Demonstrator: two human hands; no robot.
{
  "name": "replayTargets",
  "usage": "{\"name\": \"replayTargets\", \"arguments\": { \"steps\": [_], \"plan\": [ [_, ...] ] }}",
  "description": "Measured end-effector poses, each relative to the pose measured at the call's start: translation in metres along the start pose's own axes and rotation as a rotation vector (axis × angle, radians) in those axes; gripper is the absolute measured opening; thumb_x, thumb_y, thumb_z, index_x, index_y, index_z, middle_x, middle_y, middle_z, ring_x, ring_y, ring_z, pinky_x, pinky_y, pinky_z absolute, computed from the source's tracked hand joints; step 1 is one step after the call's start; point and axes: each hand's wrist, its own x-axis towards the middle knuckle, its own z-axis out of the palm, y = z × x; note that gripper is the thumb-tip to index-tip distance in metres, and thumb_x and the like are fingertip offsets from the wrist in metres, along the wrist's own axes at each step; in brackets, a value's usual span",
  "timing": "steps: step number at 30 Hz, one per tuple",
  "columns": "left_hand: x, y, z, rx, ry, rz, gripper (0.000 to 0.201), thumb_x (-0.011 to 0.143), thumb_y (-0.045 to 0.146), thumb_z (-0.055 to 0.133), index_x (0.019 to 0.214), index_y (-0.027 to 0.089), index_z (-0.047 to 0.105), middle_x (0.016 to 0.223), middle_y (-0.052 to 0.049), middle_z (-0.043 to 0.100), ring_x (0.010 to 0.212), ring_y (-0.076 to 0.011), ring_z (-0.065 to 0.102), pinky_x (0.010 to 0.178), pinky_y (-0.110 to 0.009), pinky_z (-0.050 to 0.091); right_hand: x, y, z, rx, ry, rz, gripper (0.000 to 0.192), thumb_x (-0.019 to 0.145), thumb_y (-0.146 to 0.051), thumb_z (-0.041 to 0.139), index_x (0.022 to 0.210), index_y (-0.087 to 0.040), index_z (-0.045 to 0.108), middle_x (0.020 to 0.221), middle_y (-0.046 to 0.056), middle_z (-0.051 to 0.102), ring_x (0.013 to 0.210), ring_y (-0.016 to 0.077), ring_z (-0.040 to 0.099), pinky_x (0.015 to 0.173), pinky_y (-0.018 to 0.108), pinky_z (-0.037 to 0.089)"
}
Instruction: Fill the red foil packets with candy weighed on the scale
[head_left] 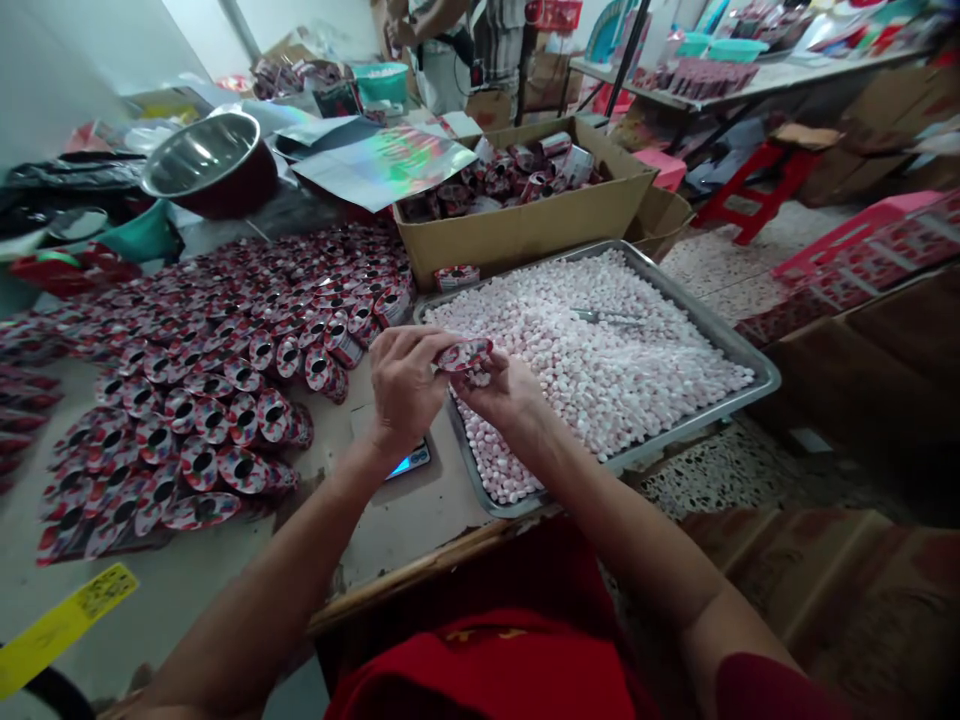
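My left hand [409,385] grips a small red patterned candy box [465,353] by its left side, held over the near left corner of the tray. The box's oval top faces me. Just below and to the right of it, my right hand [508,395] is cupped with fingers curled round a few small white candies [478,379], close against the box. A metal tray [765,375] beneath is heaped with pinkish-white candies [592,350]. Under my left wrist lies a digital scale [412,460] with a lit blue display, partly hidden.
Many similar boxes [244,420] with dark round holes stand packed on the left of the table. Behind the tray, a cardboard carton [525,225] holds more boxes. A metal bowl [210,160] sits back left. A metal scoop or tool [607,318] lies on the candies.
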Motion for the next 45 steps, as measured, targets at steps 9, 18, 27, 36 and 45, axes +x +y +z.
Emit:
{"name": "replayTargets", "arguments": {
  "steps": [9,18,27,36,45],
  "plan": [
    [-0.07,-0.043,-0.032,-0.722,0.167,-0.795,0.054,0.067,0.039,0.097,0.113,0.019,0.075,0.108,-0.004,0.079,0.101,-0.0235,0.074,0.096,-0.035,0.059,-0.036,-0.008,0.0,-0.165,-0.005,0.099,0.021,0.09,0.004,0.056,0.098,-0.015,0.06,0.067,-0.004,0.055,0.043,0.0041,0.038,0.04,0.012,0.03],
    [-0.124,-0.065,-0.055,-0.69,0.107,-0.8,0.075,0.065,0.043,0.101,0.131,0.022,0.074,0.129,-0.01,0.076,0.124,-0.031,0.071,0.109,-0.046,0.058,-0.016,0.016,0.053,-0.785,-0.223,0.312,0.017,0.081,-0.003,0.075,0.096,-0.011,0.074,0.07,0.003,0.066,0.049,0.0046,0.039,0.042,0.014,0.028],
    [-0.135,-0.041,-0.129,-0.209,0.168,-0.512,0.023,0.092,0.026,0.086,0.114,0.028,0.079,0.111,-0.001,0.08,0.105,-0.0232,0.077,0.099,-0.041,0.063,-0.017,0.007,0.087,-1.179,-0.365,0.291,0.011,0.093,-0.006,0.071,0.1,-0.011,0.077,0.064,0.002,0.059,0.048,0.0049,0.032,0.042,0.017,0.022],
    [-0.111,-0.032,-0.15,-0.054,0.359,-0.48,0.013,0.098,0.03,0.081,0.11,0.031,0.076,0.109,0.005,0.08,0.106,-0.0228,0.077,0.104,-0.049,0.065,-0.014,0.012,0.096,-1.205,-0.33,0.266,0.015,0.092,-0.005,0.071,0.105,-0.013,0.075,0.08,0.006,0.067,0.057,0.008,0.048,0.048,0.018,0.037],
    [-0.109,-0.035,-0.135,-0.255,0.392,-0.518,0.047,0.083,0.005,0.089,0.123,0.025,0.072,0.12,0.002,0.075,0.112,-0.0199,0.074,0.105,-0.042,0.063,-0.016,0.014,0.099,-1.373,-0.48,0.205,0.005,0.097,-0.017,0.075,0.099,-0.014,0.072,0.071,0.003,0.064,0.054,0.0075,0.044,0.048,0.021,0.03]
  ]
}}
